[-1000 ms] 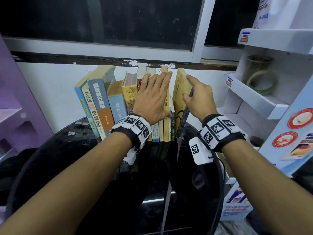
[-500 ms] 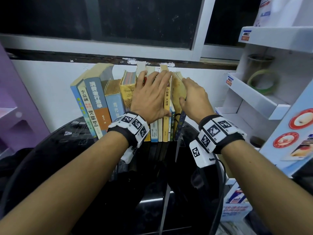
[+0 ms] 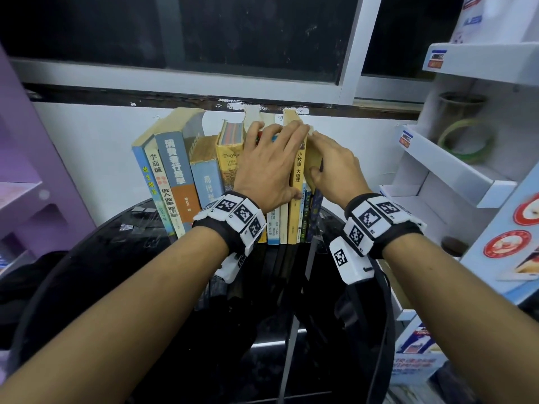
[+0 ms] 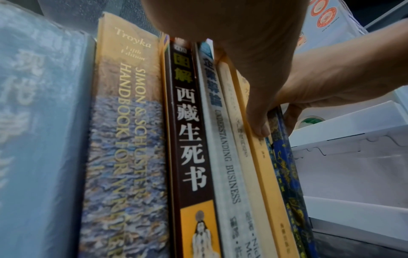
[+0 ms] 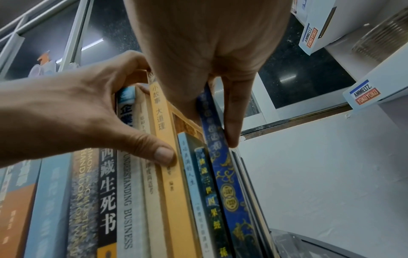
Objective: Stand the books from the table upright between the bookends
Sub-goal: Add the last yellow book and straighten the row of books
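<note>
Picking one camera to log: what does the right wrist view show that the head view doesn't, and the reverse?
Right wrist only: the dark spine that the left hand covers, and a finger down the blue book's far side. Head only: leaning books at the row's left, purple shelf, tape roll. Both: left hand on the orange book, right hand pinching the blue book.

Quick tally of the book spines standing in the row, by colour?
Blue spines: 5
White or cream spines: 3
Yellow spines: 2
Dark spines: 2
Total: 12; past the dark-blue book I cannot tell.
</note>
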Demonstrator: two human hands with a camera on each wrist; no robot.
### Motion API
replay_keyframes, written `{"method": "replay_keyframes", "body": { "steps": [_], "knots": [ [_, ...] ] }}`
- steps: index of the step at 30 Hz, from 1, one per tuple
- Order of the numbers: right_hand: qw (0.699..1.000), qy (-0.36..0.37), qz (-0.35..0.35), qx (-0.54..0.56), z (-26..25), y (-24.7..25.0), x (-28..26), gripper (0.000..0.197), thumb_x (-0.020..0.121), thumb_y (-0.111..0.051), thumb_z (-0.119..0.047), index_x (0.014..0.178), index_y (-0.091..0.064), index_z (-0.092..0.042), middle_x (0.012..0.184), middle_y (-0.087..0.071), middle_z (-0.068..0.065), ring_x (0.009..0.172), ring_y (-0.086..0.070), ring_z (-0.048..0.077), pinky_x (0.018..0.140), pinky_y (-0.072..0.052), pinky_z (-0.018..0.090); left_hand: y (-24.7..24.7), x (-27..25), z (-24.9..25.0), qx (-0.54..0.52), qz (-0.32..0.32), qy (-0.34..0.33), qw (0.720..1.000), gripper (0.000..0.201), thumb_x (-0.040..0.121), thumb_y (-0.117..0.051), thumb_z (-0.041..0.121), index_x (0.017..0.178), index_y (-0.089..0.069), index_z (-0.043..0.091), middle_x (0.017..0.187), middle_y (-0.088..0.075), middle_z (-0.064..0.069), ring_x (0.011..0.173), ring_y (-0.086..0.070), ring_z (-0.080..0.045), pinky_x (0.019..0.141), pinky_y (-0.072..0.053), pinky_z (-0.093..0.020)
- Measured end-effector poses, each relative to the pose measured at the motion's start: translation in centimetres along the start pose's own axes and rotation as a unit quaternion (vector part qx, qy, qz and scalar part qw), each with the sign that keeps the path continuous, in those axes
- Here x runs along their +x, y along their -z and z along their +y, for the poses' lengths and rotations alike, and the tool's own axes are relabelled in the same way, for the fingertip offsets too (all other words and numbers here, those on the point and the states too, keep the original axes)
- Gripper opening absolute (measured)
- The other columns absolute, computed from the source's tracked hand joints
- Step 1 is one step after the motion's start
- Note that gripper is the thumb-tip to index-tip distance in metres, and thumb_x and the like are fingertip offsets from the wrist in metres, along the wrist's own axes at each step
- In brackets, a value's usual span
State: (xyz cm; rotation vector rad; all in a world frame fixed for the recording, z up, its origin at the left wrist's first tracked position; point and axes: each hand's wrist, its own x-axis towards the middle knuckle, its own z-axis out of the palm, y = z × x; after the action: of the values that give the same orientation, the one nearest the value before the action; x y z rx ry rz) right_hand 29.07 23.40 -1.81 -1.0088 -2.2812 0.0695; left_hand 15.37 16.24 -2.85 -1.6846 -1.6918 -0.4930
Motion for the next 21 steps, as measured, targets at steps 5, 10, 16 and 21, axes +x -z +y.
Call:
{"method": "replay_keyframes", "body": {
  "steps": [5, 10, 16, 21],
  "knots": [
    [1.0, 0.001, -0.03, -0.003, 0.2, 0.6, 0.1, 0.07, 0.083, -0.063, -0.012, 0.147, -0.037, -0.018, 0.151, -0.041, 0.001, 0.134, -0.043, 0.025, 0.109, -0.038, 0.043, -0.1, 0.1, 0.1, -0.005, 0.0, 0.0, 1.0, 0.119, 0.05, -0.077, 0.068, 0.146, -0.027, 0.018, 0.15, -0.038, -0.001, 0.127, -0.042, -0.027, 0.112, -0.015, -0.046],
    [0.994, 0.017, -0.108, 0.029, 0.0, 1.8, 0.3, 0.087, 0.07, -0.077, -0.019, 0.145, -0.033, -0.02, 0.138, -0.049, 0.0, 0.122, -0.051, 0.024, 0.098, -0.047, 0.041, 0.1, 0.2, 0.2, -0.015, 0.0, 0.002, 1.0, 0.12, 0.049, -0.078, 0.068, 0.146, -0.028, 0.019, 0.15, -0.038, 0.0, 0.128, -0.042, -0.027, 0.111, -0.014, -0.045],
    [0.986, 0.028, -0.156, 0.055, 0.9, 3.3, 0.2, 0.096, 0.071, -0.083, -0.012, 0.148, -0.025, -0.016, 0.141, -0.044, 0.003, 0.118, -0.046, 0.011, 0.091, -0.036, 0.019, -0.1, 0.2, 0.2, -0.011, -0.004, 0.003, 1.0, 0.122, 0.048, -0.079, 0.068, 0.147, -0.026, 0.019, 0.15, -0.037, 0.0, 0.128, -0.041, -0.027, 0.112, -0.015, -0.046],
    [0.988, 0.047, -0.148, 0.005, 1.6, 2.7, 0.0, 0.101, 0.076, -0.08, -0.009, 0.154, -0.016, -0.018, 0.162, -0.012, 0.003, 0.148, -0.017, 0.019, 0.103, -0.019, 0.016, -0.2, 0.1, 0.3, -0.003, -0.002, 0.005, 1.0, 0.123, 0.049, -0.079, 0.067, 0.148, -0.025, 0.018, 0.151, -0.035, -0.001, 0.129, -0.04, -0.028, 0.113, -0.014, -0.046]
  ]
}}
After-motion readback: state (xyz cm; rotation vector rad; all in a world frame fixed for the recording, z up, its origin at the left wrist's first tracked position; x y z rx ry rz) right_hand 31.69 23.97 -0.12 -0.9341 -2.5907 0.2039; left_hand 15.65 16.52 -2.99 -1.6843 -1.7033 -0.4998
